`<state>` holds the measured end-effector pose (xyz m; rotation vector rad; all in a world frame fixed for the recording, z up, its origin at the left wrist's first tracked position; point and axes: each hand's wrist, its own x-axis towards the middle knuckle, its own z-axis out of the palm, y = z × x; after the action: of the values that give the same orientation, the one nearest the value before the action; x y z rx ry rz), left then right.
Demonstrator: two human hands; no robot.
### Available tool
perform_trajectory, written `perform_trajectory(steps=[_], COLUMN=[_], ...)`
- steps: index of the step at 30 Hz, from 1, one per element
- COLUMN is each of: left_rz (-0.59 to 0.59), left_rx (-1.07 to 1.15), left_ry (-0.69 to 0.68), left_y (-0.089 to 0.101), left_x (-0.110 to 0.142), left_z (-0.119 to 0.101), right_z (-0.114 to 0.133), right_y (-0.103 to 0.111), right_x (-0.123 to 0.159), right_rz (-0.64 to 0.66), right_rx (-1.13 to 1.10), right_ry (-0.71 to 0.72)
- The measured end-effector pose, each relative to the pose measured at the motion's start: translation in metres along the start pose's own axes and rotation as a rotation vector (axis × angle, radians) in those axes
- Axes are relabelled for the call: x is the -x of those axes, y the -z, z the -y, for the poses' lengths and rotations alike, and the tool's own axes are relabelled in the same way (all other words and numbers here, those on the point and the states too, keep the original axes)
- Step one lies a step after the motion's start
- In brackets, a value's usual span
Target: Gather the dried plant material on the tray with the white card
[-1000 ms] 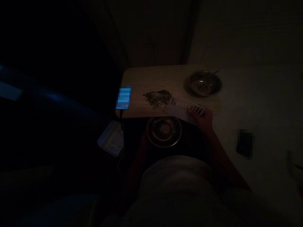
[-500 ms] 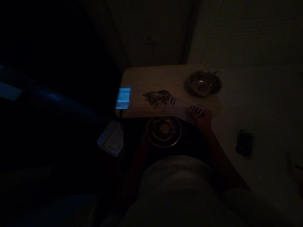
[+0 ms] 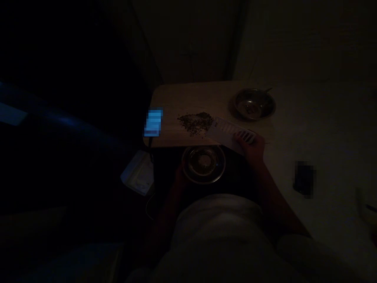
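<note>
Just right of the frame's middle, a pale slotted tool [image 3: 225,135] is angled over the front edge of the wooden table [image 3: 173,96], its left end right up against loose dark bits [image 3: 196,124]. Right hand [image 3: 253,150] has its other end pinched, thumb over the slots and fingers closed. Below the table edge, there's a round metal bowl [image 3: 204,165] with left hand [image 3: 181,173] at its left rim; honestly too dark to tell how closed those fingers are. Bigger steel bowl [image 3: 255,104] sits toward the upper right, handle poking past the rim, and a blurred glowing blue screen [image 3: 153,122] is at the table's left end.
</note>
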<state>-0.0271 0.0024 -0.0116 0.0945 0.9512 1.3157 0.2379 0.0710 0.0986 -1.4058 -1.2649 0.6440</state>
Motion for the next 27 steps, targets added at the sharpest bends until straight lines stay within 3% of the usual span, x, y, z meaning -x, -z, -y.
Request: perform_trajectory(steps=[6, 13, 27], left_rz=[-0.034, 0.029, -0.052], left_rx=[0.003, 0.003, -0.032], left_ry=[0.026, 0.017, 0.005], left_y=[-0.0044, -0.0039, 0.0007], left_x=[0.0020, 0.0009, -0.0016], left_z=[-0.0016, -0.0011, 0.0006], right_z=[0.0024, 0.0045, 0.0096], right_y=[-0.0028, -0.0018, -0.0053], right_x=[0.0025, 0.0035, -0.0012], right_rz=[0.043, 0.065, 0.088], right_rx=[0.003, -0.020, 0.021], right_ry=[0.000, -0.009, 0.009])
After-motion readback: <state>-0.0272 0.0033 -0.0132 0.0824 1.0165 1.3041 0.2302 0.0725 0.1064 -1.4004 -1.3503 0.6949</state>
